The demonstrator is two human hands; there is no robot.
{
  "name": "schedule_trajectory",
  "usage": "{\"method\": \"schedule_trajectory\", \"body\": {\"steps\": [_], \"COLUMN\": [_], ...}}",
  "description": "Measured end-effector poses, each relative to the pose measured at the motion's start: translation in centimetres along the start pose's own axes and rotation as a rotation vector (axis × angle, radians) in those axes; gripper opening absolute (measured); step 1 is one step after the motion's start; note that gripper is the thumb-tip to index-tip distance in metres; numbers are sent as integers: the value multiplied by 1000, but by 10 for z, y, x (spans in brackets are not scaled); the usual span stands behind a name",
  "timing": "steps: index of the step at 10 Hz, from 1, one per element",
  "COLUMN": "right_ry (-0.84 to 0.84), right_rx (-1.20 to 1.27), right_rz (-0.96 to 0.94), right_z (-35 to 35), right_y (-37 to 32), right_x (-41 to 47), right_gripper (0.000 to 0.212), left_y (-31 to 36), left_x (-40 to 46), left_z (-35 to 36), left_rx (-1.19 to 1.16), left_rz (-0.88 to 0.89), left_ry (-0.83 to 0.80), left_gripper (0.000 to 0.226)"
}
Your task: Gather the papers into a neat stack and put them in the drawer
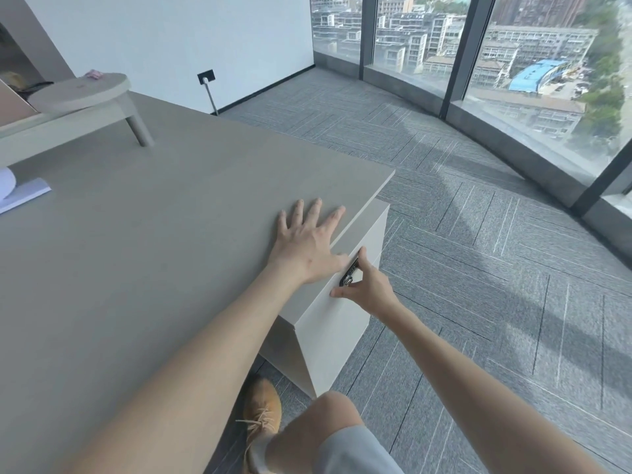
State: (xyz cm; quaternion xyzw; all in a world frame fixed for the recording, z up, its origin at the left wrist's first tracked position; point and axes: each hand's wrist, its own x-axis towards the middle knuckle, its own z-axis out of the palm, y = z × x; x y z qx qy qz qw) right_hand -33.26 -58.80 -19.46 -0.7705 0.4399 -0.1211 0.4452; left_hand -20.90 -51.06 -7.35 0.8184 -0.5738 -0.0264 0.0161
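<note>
A white paper stack (25, 195) lies at the far left edge of the grey desk (154, 234), partly cut off by the frame. My left hand (307, 241) rests flat on the desk's right edge, fingers spread, holding nothing. Just below that edge, my right hand (367, 285) has its fingers at the dark handle (349, 275) on the front of the white drawer unit (335, 336) under the desk. The drawer front looks flush with the unit, and the inside is hidden.
A low grey riser shelf (85, 94) with a slanted leg stands at the desk's back left, a small pink thing on top. Grey carpet (478, 268) spreads to the right up to floor-to-ceiling windows. My knee and tan shoe (261, 408) are beside the drawer unit.
</note>
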Motion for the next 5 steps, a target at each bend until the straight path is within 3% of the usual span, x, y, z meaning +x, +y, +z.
{"method": "schedule_trajectory", "body": {"steps": [2, 3, 5], "right_ry": [8, 1, 155], "right_rx": [32, 45, 5], "right_rz": [-15, -9, -51], "right_z": [4, 0, -32], "right_y": [6, 0, -23], "right_x": [1, -2, -10], "right_gripper": [132, 123, 59], "left_y": [0, 0, -8], "left_x": [0, -3, -11], "left_z": [-1, -2, -8], "left_rx": [-16, -57, -408], "left_rz": [-2, -6, -40], "left_ry": [1, 20, 102], "left_gripper": [88, 84, 56]}}
